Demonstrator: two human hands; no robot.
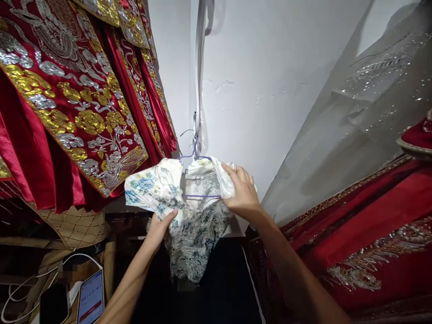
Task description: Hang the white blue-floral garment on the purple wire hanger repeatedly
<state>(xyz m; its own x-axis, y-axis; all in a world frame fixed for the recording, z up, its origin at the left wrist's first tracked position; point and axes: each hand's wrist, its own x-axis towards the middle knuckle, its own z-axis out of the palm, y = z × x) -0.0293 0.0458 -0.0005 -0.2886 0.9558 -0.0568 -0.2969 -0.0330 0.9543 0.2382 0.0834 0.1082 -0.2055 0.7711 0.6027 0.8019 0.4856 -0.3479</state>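
In the middle of the head view, a white and blue floral garment (153,185) with a shaggy, dark-patterned lower part hangs on a purple wire hanger (201,196). The hanger's hook reaches up to a white strap or pole by the wall. My left hand (160,228) grips the garment's lower left edge, thumb on top and the other fingers hidden behind the cloth. My right hand (241,186) is closed on the white cloth at the right shoulder, by the neck opening. Through that opening the hanger's bottom bar shows.
Red robes (91,121) with gold and silver embroidery hang at the left. A sheer sequined covering (337,126) and red beaded fabric (378,234) fill the right. Lower left, a lit phone (90,297), a dark phone (54,303) and a white cable lie on a wooden seat.
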